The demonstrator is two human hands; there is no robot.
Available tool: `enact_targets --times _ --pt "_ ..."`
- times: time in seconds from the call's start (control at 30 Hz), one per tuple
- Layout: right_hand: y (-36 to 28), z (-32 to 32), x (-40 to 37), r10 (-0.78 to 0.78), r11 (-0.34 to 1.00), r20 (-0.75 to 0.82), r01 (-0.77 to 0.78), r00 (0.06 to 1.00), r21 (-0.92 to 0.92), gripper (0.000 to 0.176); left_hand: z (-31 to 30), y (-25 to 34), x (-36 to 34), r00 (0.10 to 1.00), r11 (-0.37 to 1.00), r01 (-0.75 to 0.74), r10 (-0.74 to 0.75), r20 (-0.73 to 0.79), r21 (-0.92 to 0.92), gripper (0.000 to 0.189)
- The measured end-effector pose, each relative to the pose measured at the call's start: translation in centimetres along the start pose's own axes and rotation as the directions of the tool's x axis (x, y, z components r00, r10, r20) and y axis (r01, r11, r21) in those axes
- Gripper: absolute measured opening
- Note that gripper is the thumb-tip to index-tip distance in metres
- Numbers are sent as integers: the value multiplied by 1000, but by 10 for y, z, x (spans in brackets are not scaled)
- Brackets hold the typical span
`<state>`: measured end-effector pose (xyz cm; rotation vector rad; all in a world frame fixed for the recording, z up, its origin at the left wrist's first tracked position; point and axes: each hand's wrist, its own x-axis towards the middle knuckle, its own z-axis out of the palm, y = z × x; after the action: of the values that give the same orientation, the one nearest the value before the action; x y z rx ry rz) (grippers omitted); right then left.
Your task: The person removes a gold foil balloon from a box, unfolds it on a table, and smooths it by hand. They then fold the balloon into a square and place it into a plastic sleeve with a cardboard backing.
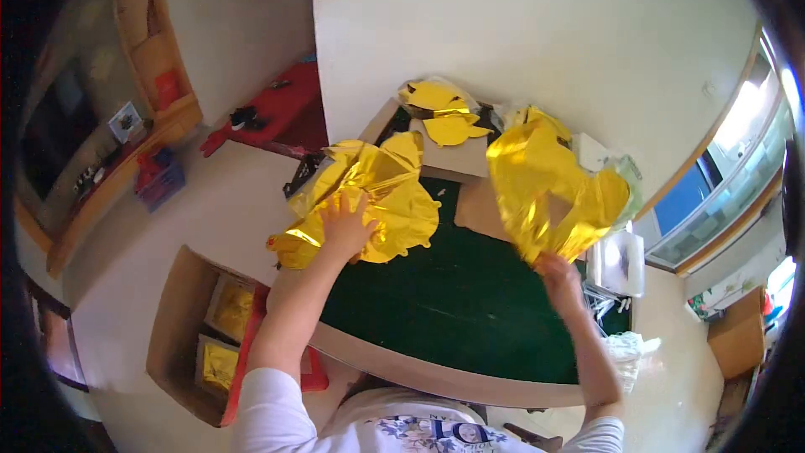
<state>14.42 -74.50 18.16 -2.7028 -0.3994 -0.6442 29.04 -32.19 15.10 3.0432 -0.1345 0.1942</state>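
My left hand [345,225] lies with spread fingers on a crumpled heap of shiny gold foil sheets [402,205], which look like flat, uninflated foil balloons. The heap rests at the left side of the table, on its dark green top [453,302]. With closed fingers, my right hand [559,275] grips the lower edge of another gold foil balloon [532,176], raised and spread out over the table's right side. Further back, flat yellow foil pieces [455,129] lie on a cardboard box beside clear plastic.
An open cardboard box [180,319] with packed gold pieces stands at the lower left. White plastic containers [617,262] sit by the table's right edge. A white wall [520,25] rises behind the table. A blue basket [161,183] is on the floor at left.
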Motion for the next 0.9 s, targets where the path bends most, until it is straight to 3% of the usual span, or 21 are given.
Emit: enact_targets --times 0.07,0.17,0.4,0.6,0.67,0.77,0.8,0.9 --pt "-12 16 -36 35 997 114 -42 993 58 24 8 1 -6 1000 998 25 -26 12 64 65" --pt "-32 27 -69 45 987 147 -66 988 143 26 -1 13 -6 981 987 85 -106 160 133 63" --pt "-51 18 -99 46 961 227 -105 973 255 28 -14 15 -6 982 982 69 -98 159 176 59" --pt "-45 8 -109 -59 947 390 -72 919 312 37 9 1 -15 991 976 36 -7 -132 216 58" --pt "-50 -1 -103 -106 941 434 -50 895 334 41 12 -5 -19 989 980 49 -20 -148 195 58" --pt "-54 -20 -92 45 803 474 -315 879 507 44 2 -4 -23 996 994 69 -64 -58 88 59" --pt "-50 -20 -87 61 789 405 -293 912 540 41 -4 -3 -20 997 996 81 -80 -14 44 60" --pt "-44 10 -76 163 968 264 -205 951 144 42 -16 -3 -16 997 997 48 -52 59 61 59"
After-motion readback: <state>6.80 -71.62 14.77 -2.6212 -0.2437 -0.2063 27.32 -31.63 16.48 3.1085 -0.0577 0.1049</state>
